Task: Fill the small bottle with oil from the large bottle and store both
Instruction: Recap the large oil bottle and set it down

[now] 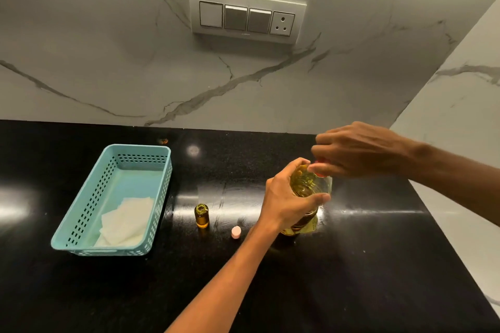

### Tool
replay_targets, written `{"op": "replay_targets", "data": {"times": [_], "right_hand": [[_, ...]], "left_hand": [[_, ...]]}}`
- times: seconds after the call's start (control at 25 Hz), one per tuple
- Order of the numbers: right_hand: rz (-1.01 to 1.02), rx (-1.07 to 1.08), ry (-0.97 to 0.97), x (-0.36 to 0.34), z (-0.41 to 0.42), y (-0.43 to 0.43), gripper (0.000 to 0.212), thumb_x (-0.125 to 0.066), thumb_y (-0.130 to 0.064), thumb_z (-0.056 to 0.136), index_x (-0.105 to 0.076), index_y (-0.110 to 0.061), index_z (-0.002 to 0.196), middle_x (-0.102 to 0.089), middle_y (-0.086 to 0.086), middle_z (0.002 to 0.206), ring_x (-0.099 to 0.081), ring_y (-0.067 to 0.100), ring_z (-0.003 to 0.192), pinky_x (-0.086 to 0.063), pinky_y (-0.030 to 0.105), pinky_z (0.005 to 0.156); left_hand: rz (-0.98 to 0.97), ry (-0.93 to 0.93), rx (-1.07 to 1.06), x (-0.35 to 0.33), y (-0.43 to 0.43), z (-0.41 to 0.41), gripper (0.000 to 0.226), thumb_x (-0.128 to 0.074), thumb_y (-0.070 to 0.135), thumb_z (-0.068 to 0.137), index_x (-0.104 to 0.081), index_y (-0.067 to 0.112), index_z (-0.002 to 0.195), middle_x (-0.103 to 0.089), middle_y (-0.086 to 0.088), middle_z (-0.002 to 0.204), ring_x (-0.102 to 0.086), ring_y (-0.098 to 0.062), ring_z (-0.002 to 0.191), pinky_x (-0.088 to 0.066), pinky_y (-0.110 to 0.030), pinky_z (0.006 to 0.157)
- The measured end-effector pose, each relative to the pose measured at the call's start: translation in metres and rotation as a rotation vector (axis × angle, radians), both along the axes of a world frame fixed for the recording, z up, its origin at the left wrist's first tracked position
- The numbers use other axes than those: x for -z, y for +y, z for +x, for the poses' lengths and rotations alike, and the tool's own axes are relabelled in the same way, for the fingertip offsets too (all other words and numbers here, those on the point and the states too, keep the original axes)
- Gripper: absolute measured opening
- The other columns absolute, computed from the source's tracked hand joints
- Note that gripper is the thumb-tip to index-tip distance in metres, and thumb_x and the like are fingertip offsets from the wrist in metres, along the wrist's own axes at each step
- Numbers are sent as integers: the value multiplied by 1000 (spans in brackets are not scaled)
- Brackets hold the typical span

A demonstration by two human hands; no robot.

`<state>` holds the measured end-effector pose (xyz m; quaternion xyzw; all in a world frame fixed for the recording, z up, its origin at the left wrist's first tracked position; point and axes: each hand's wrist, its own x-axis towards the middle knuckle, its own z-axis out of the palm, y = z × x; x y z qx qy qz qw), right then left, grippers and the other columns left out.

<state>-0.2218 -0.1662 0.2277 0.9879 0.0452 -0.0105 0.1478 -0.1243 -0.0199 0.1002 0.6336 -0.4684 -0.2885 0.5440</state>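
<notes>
The large bottle (311,184) of yellow oil stands upright on the black counter (351,265). My left hand (284,203) is wrapped around its shoulder. My right hand (357,151) sits over its top, fingers closed on the red cap (321,162), which is mostly hidden. The small amber bottle (201,216) stands uncapped to the left, holding oil. Its pink cap (236,232) lies on the counter between the two bottles.
A teal perforated basket (81,213) rests at the left with a folded white cloth (125,222) in it. A marble wall with a switch panel (246,17) rises behind the counter. A second marble wall closes the right side.
</notes>
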Motion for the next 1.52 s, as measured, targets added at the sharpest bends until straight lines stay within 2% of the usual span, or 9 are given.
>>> {"op": "replay_targets", "data": {"times": [0.24,0.44,0.6,0.84,1.12,1.24,1.36,1.44,1.52], "right_hand": [[-97,56,-216,30,-3,3,51,-34,-40,98,-48,-19,53,-43,-4,48,-33,10,38,-17,17,41],[-146,487,-249,33,3,36,68,-20,-60,96,-43,-20,46,-33,-6,42,-29,5,38,-19,19,41],[0,108,-24,8,1,7,74,-8,-70,94,-60,-21,78,-51,-7,62,-47,7,47,-43,18,42],[-89,39,-79,18,3,1,62,-21,-53,99,-51,-18,57,-44,-5,48,-33,9,36,-23,18,39],[-6,717,-286,31,6,45,61,-36,-51,98,-46,-15,49,-42,0,47,-43,11,43,-34,22,46],[419,782,-492,37,-12,47,70,-37,-60,96,-50,-12,47,-46,2,43,-43,12,39,-33,22,46],[1238,882,-1081,78,-49,58,67,-28,-67,92,-61,-15,66,-62,10,64,-58,11,55,-47,28,58],[1400,973,-1174,127,-64,76,66,-32,-82,80,-64,-26,93,-69,3,95,-66,11,83,-56,40,74],[1292,992,-956,168,-64,93,70,-55,-81,70,-56,-32,120,-61,-5,123,-60,10,108,-53,40,91]], "left_hand": [[-28,-1,-41,3,1,-4,57,-88,39,72,-59,33,120,-71,13,112,-67,0,101,-57,-21,89],[-13,7,-19,1,-1,0,69,-88,41,72,-56,30,133,-70,9,121,-64,1,108,-54,-16,92],[6,-34,-2,2,-3,2,59,-88,42,73,-58,32,123,-70,12,113,-66,-2,104,-56,-20,88],[-19,-43,-24,5,-3,-1,55,-87,44,73,-60,32,120,-71,12,109,-67,-1,102,-57,-21,88],[1,6,-7,4,-4,-4,85,-87,45,71,-46,36,145,-68,11,128,-64,-2,116,-54,-28,100],[27,17,11,3,-2,-2,78,-87,45,71,-51,36,139,-67,11,127,-62,-4,119,-53,-35,104],[55,58,38,-2,-4,0,68,-89,38,71,-52,45,128,-64,14,125,-59,-6,121,-51,-41,107],[68,67,33,-1,-3,-2,69,-89,34,72,-50,48,127,-62,16,126,-57,-5,123,-49,-40,109],[56,62,14,4,-3,-4,75,-89,36,72,-50,39,136,-60,11,133,-56,-7,127,-49,-41,109]]}}
